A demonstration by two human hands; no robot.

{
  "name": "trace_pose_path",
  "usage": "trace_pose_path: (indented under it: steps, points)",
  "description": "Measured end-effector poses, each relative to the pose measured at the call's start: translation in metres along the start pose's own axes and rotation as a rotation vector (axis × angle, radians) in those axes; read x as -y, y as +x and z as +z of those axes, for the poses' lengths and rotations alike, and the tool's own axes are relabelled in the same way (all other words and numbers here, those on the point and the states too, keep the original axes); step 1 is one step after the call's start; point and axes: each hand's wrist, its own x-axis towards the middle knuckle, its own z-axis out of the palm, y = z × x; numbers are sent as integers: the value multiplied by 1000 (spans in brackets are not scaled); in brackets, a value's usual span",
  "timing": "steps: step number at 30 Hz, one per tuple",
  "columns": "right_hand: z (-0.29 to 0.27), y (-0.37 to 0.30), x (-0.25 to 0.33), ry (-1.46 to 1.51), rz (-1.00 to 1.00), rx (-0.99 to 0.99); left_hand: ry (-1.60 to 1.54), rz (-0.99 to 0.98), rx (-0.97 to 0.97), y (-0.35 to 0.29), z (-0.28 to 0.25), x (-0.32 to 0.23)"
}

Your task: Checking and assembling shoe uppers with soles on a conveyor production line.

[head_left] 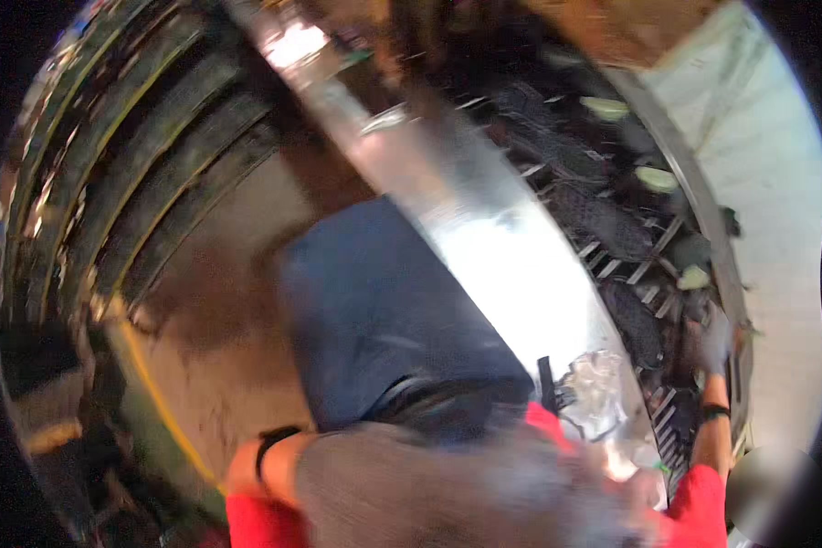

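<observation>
My left hand [411,484], in a grey glove, crosses close in front of me at the bottom. Motion smears its fingers, and I cannot make out anything in it. My right hand [711,342], in a light grey glove, reaches over the right edge of a conveyor [669,425] with metal bars. Its blurred fingers are at a dark piece [696,306] by the rail; whether they grip it does not show. Several dark, sole-shaped pieces [635,320] lie along the conveyor. Among them is a pale green piece [693,277] near my right fingers.
A shiny metal ledge [511,274] runs along the conveyor's left side, with crumpled clear plastic [595,393] on it. A pale white surface [776,210] lies beyond the right rail [694,173]. Dark racks with yellow edges [146,119] stand at left, above a brown floor [219,365].
</observation>
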Motion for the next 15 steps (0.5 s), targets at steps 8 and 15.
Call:
trace_pose_path:
  steps: [8,15]
  points:
    - [40,13,88,375,40,28,-327,-757,-231,-86,28,131]
    - [61,-7,99,367,-334,332,-540,-855,-280,-121,61,167]
